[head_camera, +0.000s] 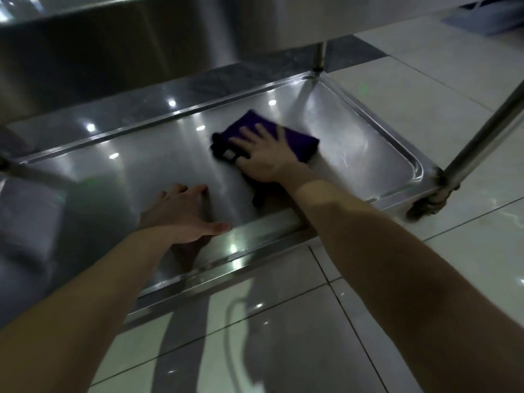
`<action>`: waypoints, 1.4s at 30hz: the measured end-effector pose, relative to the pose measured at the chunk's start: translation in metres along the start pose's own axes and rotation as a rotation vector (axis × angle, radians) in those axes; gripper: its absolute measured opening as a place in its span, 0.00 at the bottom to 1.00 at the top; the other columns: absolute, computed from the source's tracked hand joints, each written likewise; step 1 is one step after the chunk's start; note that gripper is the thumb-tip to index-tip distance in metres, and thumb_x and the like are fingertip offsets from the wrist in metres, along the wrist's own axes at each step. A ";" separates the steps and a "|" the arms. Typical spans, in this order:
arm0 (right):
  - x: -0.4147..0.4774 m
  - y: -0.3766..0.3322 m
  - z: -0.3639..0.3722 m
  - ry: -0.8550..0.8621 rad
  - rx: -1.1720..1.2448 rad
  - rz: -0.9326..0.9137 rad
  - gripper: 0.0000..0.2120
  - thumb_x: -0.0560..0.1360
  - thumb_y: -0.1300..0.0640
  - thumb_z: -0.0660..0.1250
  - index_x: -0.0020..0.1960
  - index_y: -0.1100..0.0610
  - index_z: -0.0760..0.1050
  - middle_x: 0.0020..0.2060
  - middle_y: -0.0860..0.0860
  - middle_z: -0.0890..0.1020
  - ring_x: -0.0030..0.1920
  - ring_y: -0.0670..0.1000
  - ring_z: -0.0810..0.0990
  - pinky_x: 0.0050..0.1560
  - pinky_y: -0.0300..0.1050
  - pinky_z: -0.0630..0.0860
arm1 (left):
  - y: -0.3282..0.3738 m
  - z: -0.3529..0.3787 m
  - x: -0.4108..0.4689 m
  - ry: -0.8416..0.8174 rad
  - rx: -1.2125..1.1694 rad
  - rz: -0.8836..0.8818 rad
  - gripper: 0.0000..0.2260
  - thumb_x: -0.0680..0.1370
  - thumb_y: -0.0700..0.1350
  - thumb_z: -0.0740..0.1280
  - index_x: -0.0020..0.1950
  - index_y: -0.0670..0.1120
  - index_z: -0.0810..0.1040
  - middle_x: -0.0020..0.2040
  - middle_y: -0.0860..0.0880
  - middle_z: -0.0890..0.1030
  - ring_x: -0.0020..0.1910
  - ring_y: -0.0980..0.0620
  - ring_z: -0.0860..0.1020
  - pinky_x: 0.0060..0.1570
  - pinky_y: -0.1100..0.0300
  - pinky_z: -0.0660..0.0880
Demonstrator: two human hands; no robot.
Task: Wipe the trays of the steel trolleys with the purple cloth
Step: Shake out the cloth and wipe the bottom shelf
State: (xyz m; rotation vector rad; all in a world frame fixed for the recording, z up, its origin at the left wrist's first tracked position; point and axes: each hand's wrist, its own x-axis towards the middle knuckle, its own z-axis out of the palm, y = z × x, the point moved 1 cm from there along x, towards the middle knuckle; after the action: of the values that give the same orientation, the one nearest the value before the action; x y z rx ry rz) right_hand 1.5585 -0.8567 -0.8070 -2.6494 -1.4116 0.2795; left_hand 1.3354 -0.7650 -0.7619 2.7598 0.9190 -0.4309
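Observation:
The purple cloth (300,141) lies folded on the floor of the trolley's bottom steel tray (377,154), right of its middle. My right hand (266,156) lies flat on the cloth with fingers spread and straight, pressing it against the steel. My left hand (181,214) rests inside the tray near its front rim, fingertips on the steel and thumb stretched out along the rim, holding nothing. Part of the cloth is hidden under my right palm.
The trolley's upper steel tray (141,38) hangs low over the back of the bottom one. A steel leg (482,131) rises at the right front corner above a castor (425,207); another leg (320,58) stands at the back. Glossy tiled floor (283,336) surrounds the trolley.

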 end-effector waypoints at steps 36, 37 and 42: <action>-0.205 0.011 0.045 0.365 0.010 -0.187 0.26 0.86 0.41 0.58 0.83 0.46 0.70 0.82 0.49 0.71 0.84 0.54 0.64 0.85 0.59 0.56 | -0.095 0.100 -0.098 0.732 0.060 -0.081 0.24 0.88 0.63 0.51 0.70 0.49 0.75 0.69 0.39 0.78 0.64 0.34 0.75 0.68 0.36 0.69; -0.205 0.028 0.040 0.341 0.006 -0.159 0.27 0.86 0.41 0.57 0.83 0.45 0.69 0.82 0.49 0.70 0.84 0.53 0.63 0.85 0.58 0.55 | -0.106 0.103 -0.098 0.714 0.078 -0.102 0.24 0.88 0.63 0.50 0.69 0.48 0.74 0.70 0.38 0.78 0.65 0.34 0.75 0.69 0.35 0.68; -0.196 0.089 0.016 0.308 0.077 0.238 0.28 0.86 0.37 0.50 0.84 0.42 0.66 0.85 0.48 0.65 0.86 0.52 0.58 0.86 0.60 0.50 | -0.114 0.110 -0.091 0.739 0.106 -0.120 0.26 0.88 0.62 0.47 0.75 0.49 0.72 0.75 0.40 0.77 0.75 0.38 0.72 0.76 0.39 0.64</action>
State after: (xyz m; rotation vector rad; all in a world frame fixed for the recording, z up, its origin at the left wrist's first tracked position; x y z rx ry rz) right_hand 1.5201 -1.0692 -0.8195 -2.6536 -0.9767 -0.0520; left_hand 1.1734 -0.7563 -0.8457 2.9973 1.2304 0.5925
